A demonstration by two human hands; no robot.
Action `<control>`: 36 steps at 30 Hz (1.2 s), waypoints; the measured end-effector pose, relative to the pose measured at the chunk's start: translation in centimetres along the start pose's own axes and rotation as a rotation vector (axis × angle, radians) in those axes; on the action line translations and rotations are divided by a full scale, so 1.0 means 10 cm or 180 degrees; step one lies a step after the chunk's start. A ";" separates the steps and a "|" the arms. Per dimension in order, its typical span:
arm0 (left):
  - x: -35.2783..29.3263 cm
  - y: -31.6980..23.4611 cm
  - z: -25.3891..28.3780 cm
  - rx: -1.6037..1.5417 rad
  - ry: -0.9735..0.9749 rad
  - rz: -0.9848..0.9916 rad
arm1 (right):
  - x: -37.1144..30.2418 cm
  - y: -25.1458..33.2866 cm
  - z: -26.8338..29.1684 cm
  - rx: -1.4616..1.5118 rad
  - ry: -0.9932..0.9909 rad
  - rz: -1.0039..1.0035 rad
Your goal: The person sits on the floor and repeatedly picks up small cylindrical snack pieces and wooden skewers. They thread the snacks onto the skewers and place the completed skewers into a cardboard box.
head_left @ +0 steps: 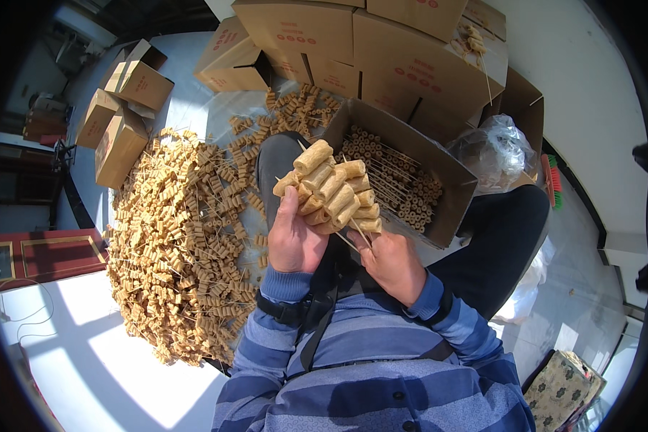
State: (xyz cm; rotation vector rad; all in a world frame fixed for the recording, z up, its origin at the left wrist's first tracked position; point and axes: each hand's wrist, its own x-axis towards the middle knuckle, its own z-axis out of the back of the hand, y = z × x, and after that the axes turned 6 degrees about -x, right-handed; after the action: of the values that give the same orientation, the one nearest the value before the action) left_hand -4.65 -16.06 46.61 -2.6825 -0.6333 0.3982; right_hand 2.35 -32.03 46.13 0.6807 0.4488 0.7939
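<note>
Above my lap I hold a bunch of skewers (pixel 333 189), each threaded with short tan rolls that look like dried tofu-skin rolls. My left hand (pixel 295 234) is wrapped round the left side of the bunch, thumb up against the rolls. My right hand (pixel 392 265) pinches the thin stick ends low on the right. Just beyond the bunch stands an open cardboard box (pixel 428 155), with skewers laid in it in rows, sticks in the middle and rolls at both sides. A big heap of the same skewers (pixel 183 252) lies on the floor to my left.
Stacked cardboard boxes (pixel 302 32) stand behind the open one; a single skewer (pixel 476 43) rests on top at the right. More boxes (pixel 126 111) stand far left. Clear plastic bags (pixel 500 151) bulge at the right, near a red and green brush (pixel 554 181). A patterned stool (pixel 565 389) sits lower right.
</note>
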 end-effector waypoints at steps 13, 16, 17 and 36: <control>0.12 0.02 0.14 0.0189 -0.0380 -0.0299 | 0.00 0.02 0.09 0.2711 0.1422 -0.0665; 0.12 -0.02 0.13 0.0009 -0.0196 -0.0231 | 0.04 -0.03 0.09 0.2808 0.1151 -0.1077; 0.12 -0.01 0.13 -0.0006 -0.0280 -0.0266 | 0.05 -0.05 0.08 0.3054 0.1059 -0.0940; 0.09 0.13 0.06 0.0018 -0.0276 -0.0220 | 0.06 -0.03 0.05 0.2727 0.1065 -0.0899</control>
State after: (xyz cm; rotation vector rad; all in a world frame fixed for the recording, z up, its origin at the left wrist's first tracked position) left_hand -3.56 -16.56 45.39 -2.6415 -0.7465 0.4990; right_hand 3.11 -31.91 46.20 1.2440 1.1963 0.4190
